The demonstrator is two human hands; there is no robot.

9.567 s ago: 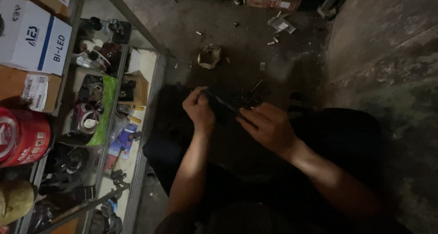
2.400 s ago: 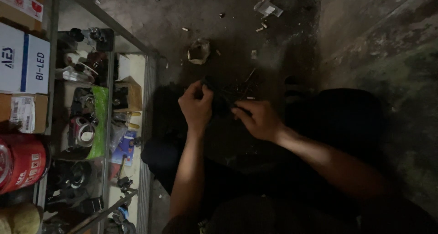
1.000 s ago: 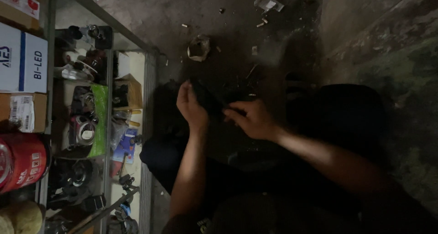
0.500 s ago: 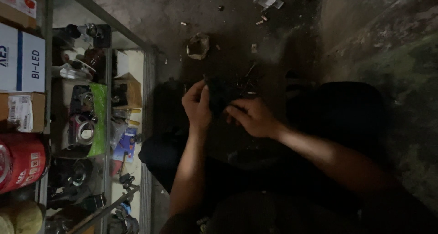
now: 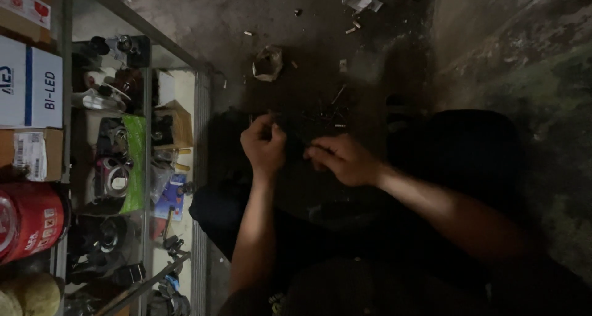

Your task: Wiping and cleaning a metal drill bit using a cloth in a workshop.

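At the left, a glass display case (image 5: 197,137) holds small lamp-like parts, a green packet (image 5: 134,162) and a little brown carton (image 5: 176,126); on its top stand a white box (image 5: 31,85), a brown box (image 5: 28,155) and a red tin (image 5: 28,220). The left hand (image 5: 264,146) and right hand (image 5: 342,160) sit close together over the person's lap, fingers curled on a small dark part (image 5: 297,137) between them. The dim light swallows its shape, so its long axis and heading cannot be told. A crumpled scrap (image 5: 268,63) lies on the floor beyond.
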